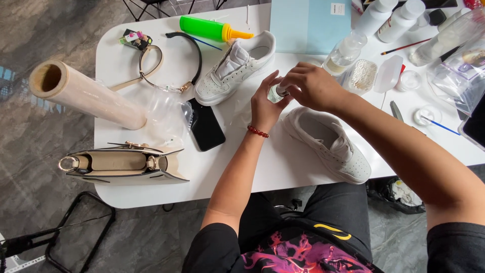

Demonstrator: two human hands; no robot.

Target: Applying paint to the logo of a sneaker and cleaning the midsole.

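Observation:
My left hand (265, 103) holds a small clear bottle (276, 93) upright over the white table (283, 167). My right hand (310, 86) grips the top of the same bottle, its fingers closed around the cap. A white sneaker (331, 144) lies just below my hands, toe pointing right. A second white sneaker (235, 68) lies to the upper left of them. A red bead bracelet (257, 132) is on my left wrist.
A black phone (206, 124) lies left of my left arm. A roll of plastic film (86, 93), a beige handbag (124, 164) and a strap (151, 65) fill the left side. Bottles (399, 17), a cotton-swab box (362, 76), a green pump (207, 29) and a blue sheet (309, 25) stand at the back.

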